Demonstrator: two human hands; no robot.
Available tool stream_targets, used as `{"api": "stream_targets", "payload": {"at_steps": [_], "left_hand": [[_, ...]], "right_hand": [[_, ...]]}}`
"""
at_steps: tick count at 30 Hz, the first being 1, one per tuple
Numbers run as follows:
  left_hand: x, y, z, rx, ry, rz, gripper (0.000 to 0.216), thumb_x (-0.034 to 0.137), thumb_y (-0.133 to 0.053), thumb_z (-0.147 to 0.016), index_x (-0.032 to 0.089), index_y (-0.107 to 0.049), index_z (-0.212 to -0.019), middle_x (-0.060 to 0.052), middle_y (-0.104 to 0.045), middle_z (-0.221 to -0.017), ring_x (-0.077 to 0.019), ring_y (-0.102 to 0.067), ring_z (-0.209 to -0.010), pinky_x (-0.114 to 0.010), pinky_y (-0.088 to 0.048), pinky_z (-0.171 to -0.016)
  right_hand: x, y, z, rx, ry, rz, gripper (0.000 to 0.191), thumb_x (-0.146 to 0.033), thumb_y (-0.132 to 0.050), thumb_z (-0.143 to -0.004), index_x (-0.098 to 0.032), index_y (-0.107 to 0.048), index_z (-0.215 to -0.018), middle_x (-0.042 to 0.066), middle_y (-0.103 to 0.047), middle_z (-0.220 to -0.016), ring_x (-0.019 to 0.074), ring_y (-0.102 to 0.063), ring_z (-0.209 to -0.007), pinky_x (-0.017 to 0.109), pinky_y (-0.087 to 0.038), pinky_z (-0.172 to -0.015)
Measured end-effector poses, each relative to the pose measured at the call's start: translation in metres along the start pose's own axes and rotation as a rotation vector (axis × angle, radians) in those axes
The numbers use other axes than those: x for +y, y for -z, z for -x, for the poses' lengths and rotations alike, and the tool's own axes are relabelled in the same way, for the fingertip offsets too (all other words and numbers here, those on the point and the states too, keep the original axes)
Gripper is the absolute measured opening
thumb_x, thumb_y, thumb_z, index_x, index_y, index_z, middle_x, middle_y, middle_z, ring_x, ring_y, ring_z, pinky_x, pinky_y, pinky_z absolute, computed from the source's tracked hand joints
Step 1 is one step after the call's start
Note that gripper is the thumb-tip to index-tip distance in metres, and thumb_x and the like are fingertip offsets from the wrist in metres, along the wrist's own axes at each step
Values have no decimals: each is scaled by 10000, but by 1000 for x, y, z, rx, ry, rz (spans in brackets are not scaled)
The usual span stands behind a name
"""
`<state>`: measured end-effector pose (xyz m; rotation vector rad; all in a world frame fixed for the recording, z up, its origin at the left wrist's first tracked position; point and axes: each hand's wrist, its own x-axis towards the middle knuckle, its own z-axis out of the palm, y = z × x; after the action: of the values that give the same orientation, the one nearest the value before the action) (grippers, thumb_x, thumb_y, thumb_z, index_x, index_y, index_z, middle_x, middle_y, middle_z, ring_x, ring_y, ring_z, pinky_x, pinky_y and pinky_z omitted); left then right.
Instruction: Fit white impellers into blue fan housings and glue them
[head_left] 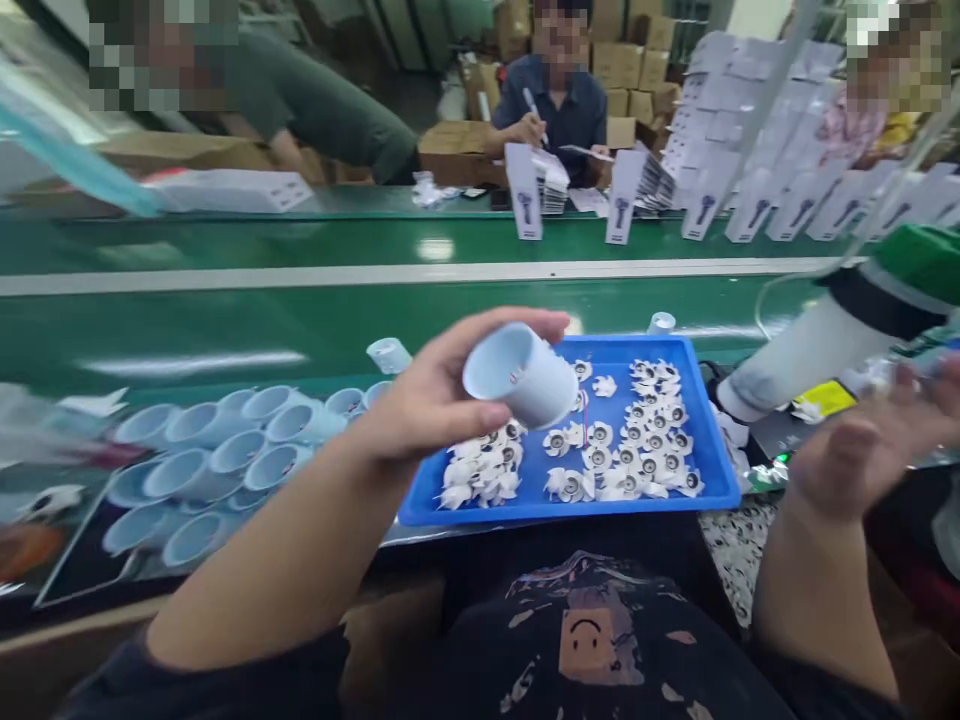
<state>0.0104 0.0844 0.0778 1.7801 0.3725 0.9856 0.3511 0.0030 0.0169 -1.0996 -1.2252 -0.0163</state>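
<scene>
My left hand [420, 400] is closed around a light blue plastic cylinder [544, 385], thumb below and fingers above. The cylinder is tilted, its hollow end facing left, with small wires or pins inside. It hovers over the left part of a blue tray [555, 514]. Small white fan wheels [652, 440] lie in that tray, many with a dark round centre. Off to the right, my right hand [862, 450] is raised, slightly blurred, its fingers apart and nothing visible in them. A white cylindrical tool with a green cap [817, 330] is above and beside it.
Several similar blue cylinders [247, 450] lie grouped at left. One cylinder [389, 354] and another [661, 323] stand behind the tray. A green conveyor [300, 320] runs across. Beyond it are printed white boxes [526, 195] and people; one person [559, 100] holds a pen.
</scene>
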Motion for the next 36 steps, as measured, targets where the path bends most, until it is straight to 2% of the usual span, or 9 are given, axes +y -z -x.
{"api": "stream_targets", "payload": {"at_steps": [3, 5, 7, 9, 13, 18, 25, 33, 36], "left_hand": [[-12, -26, -8, -182, 0, -151, 523, 249, -726, -709, 230, -572, -1208, -98, -667, -1191, -301, -635, -1107, -439, -529, -933], [-20, -43, -8, -204, 30, -273, 572, 275, -723, -705, 211, -523, -1237, -102, -660, -1174, -288, -633, -1097, -442, -516, -957], [-29, -59, -4, -201, 87, -406, 621, 345, -753, -708, 206, -500, -1257, -113, -631, -1237, -290, -611, -1137, -453, -493, -992], [-39, -75, 2, -241, 130, -508, 631, 395, -780, -708, 206, -511, -1247, -111, -628, -1255, -289, -603, -1155, -457, -480, -1004], [-50, -100, 12, -318, 106, -599, 545, 393, -787, -726, 210, -554, -1183, -84, -685, -1137, -275, -642, -1071, -449, -486, -960], [-40, -113, 15, -233, 74, -581, 381, 430, -766, -731, 196, -609, -988, -84, -705, -989, -276, -664, -934, -406, -514, -803], [-27, -117, 13, -223, 105, -547, 373, 385, -814, -682, 188, -627, -937, -79, -719, -970, -289, -674, -908, -390, -506, -742], [-26, -118, 11, -242, 117, -470, 371, 351, -822, -677, 183, -632, -947, -71, -717, -962, -280, -677, -902, -382, -516, -752], [-24, -120, 13, -248, 197, -430, 497, 384, -836, -658, 202, -601, -1056, -73, -708, -1006, -280, -680, -893, -377, -531, -717]], "right_hand": [[-2, -11, -9, -32, -100, -251, 787, -687, -770, -651, -294, -462, -1260, 93, -572, -1210, 308, -599, -1100, 498, -523, -930], [-6, -18, -9, -96, -186, -301, 636, -583, -794, -683, -265, -520, -1161, 61, -658, -982, 243, -673, -778, 417, -591, -708], [-14, -22, -8, -96, -226, -367, 543, -516, -813, -672, -256, -561, -1077, 25, -666, -882, 207, -658, -657, 359, -589, -611], [-29, -26, -7, -109, -262, -421, 495, -555, -793, -662, -238, -613, -997, 32, -664, -872, 219, -664, -670, 366, -599, -611], [-71, -41, -6, -300, -359, -585, 442, -646, -741, -697, -256, -686, -897, 23, -649, -823, 221, -653, -667, 358, -592, -590], [-105, -63, -4, -421, -484, -593, 479, -704, -724, -678, -278, -645, -884, 6, -610, -754, 200, -620, -653, 334, -550, -585], [-107, -62, 0, -541, -468, -459, 511, -749, -580, -733, -270, -542, -907, 39, -557, -777, 218, -580, -657, 334, -503, -514], [-110, -62, 2, -494, -365, -494, 361, -606, -613, -813, -270, -547, -928, 31, -556, -822, 201, -595, -676, 329, -551, -554], [-106, -64, 4, -446, -405, -434, 443, -672, -604, -788, -262, -566, -952, 48, -585, -884, 221, -629, -705, 359, -585, -592]]}}
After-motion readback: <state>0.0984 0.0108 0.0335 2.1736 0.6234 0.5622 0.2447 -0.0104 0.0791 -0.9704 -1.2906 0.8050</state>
